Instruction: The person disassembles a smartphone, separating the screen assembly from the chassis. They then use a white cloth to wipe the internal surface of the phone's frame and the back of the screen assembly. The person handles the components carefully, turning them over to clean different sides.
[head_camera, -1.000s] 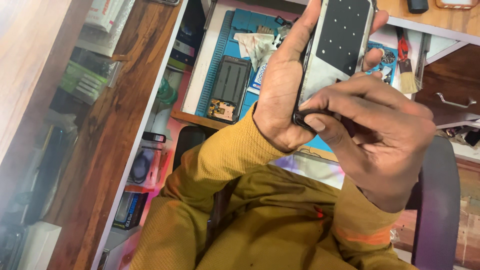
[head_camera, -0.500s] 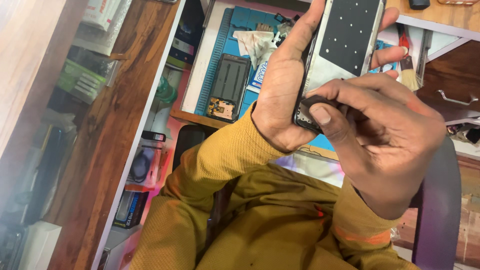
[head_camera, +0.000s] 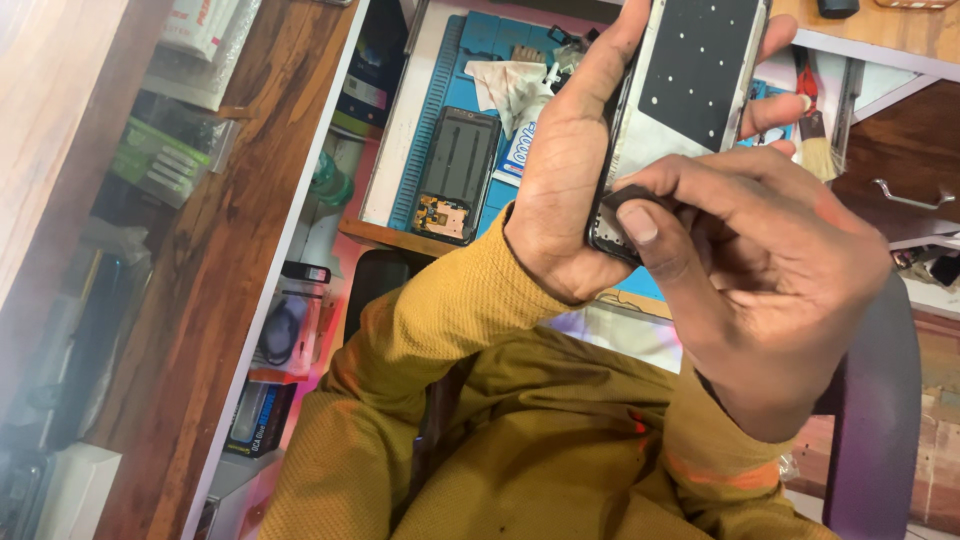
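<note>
Pinching a small dark flat piece (head_camera: 632, 196) between thumb and fingers, your right hand (head_camera: 770, 290) is closed on it right at the lower edge of the opened phone frame with its black dotted inner plate (head_camera: 690, 90). Your left hand (head_camera: 570, 190) grips that frame upright, palm wrapped round its left edge, fingertips (head_camera: 775, 110) curling over the right side. Both mustard-yellow sleeves (head_camera: 420, 340) fill the space below, close to your body, well above the worktop.

Farther off, on the blue repair mat (head_camera: 480, 90) lies a second dark phone body with exposed circuit board (head_camera: 457, 175), flat and apart from your hands. Just beyond it sits a crumpled white cloth (head_camera: 510, 85). To the right of the held frame, a wooden-handled brush (head_camera: 820, 150) rests on the white worktop (head_camera: 400, 130). A brown wooden shelf (head_camera: 220, 230) runs along the left.
</note>
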